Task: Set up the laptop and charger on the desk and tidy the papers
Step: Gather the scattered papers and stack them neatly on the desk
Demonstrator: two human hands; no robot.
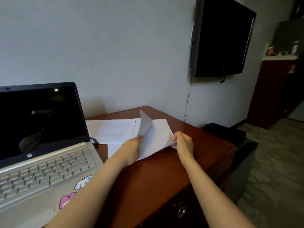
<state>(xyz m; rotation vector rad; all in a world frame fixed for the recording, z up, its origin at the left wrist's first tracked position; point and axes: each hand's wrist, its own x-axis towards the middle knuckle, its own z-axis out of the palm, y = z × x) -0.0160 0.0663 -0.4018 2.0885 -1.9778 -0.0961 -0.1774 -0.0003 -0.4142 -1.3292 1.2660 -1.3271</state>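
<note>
Head view: a silver laptop sits open at the left of the reddish-brown worktop, its dark screen upright and facing the person, its long edge running from the near left toward the far right. Cartoon stickers mark the palm rest. A black charger plug sits at the laptop's right rear corner.

White papers lie on the worktop just right of the laptop, reaching toward the wall. One flat sheet has its long axis running left to right. On top of them, a lifted sheet is held between both hands, bent so that one corner points up and away toward the wall.

The left hand has its fingers closed on the sheet's near left edge. The right hand pinches the sheet's right edge, fingers curled around it.

A dark television hangs on the wall, its cable trailing down.
</note>
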